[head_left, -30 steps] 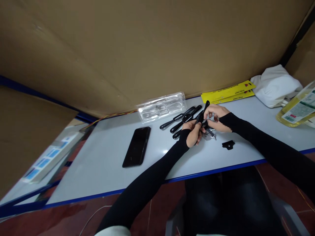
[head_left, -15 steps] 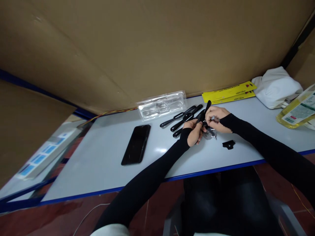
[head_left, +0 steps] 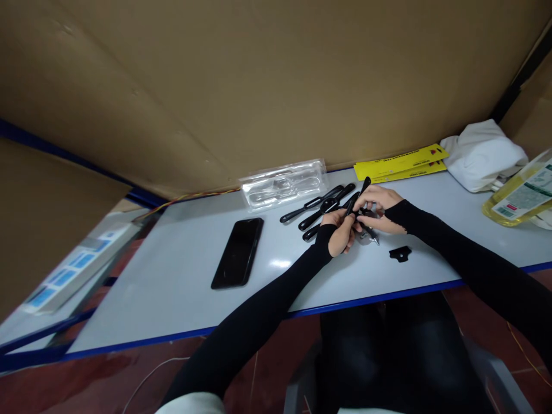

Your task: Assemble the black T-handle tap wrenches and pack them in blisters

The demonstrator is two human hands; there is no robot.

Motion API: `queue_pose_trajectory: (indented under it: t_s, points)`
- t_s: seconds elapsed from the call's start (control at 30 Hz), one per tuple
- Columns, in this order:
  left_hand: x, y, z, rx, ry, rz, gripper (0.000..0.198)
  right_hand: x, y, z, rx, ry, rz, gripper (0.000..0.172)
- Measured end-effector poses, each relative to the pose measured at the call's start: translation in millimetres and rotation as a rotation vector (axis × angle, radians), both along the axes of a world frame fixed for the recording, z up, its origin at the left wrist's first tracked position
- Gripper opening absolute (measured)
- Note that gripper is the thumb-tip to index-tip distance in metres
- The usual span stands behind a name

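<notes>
Near the middle right of the table, my left hand [head_left: 340,231] is wrapped round a black spokeshave [head_left: 365,185], which points up and away with one handle end showing. My right hand [head_left: 382,208] bends its fingers over the tool's middle; what the fingertips pinch there is too small to make out. Just behind my left hand lie several more black spokeshaves [head_left: 293,215], side by side. Small shiny metal parts [head_left: 373,236] rest below my hands, partly covered by them. Closer to the front edge sits a flat black cap plate [head_left: 401,254] with a small hole.
A black phone [head_left: 238,253] lies left of my hands. Against the cardboard wall stand a clear plastic blister tray [head_left: 282,187] and yellow printed cards [head_left: 401,163]. To the right are a white cloth bundle [head_left: 483,154] and a yellow liquid bottle [head_left: 520,192]. A long box [head_left: 71,275] is far left.
My right hand's fingers have opened out slightly and shifted over the spokeshave's middle. My left hand keeps its hold in the same place.
</notes>
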State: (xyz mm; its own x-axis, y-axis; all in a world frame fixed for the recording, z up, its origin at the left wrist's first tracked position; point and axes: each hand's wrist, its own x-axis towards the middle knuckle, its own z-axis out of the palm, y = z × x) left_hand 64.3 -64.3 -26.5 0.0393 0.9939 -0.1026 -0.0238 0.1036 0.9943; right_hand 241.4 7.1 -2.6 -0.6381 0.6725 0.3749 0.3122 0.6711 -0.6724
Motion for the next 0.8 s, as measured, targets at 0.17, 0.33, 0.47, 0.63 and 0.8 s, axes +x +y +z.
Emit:
queue_pose_trajectory:
  t_s: [0.17, 0.33, 0.47, 0.63, 0.8]
  points:
    - [1.6, -1.1, 4.3, -0.029, -0.005, 0.006, 0.022, 1.1, 3.0, 1.2, -0.017, 0.018, 0.086, 0.018]
    - [0.2, -0.3, 5.7, -0.054, -0.019, -0.009, 0.016, 2.2, 2.1, 3.3, 0.02, 0.005, -0.006, 0.023]
    - [0.0, -0.8, 3.7, -0.05, -0.011, 0.004, 0.015, 3.1, 3.7, 3.5, -0.029, -0.028, 0.064, 0.013]
    - [0.2, -2.0, 0.6, -0.032, 0.002, 0.003, 0.026, 1.9, 3.8, 1.7, -0.09, 0.058, 0.082, 0.009]
    - [-0.2, -2.9, 0.8, 0.003, 0.026, 0.023, 0.032, 0.8, 3.2, 0.1, -0.079, 0.036, -0.047, 0.031]
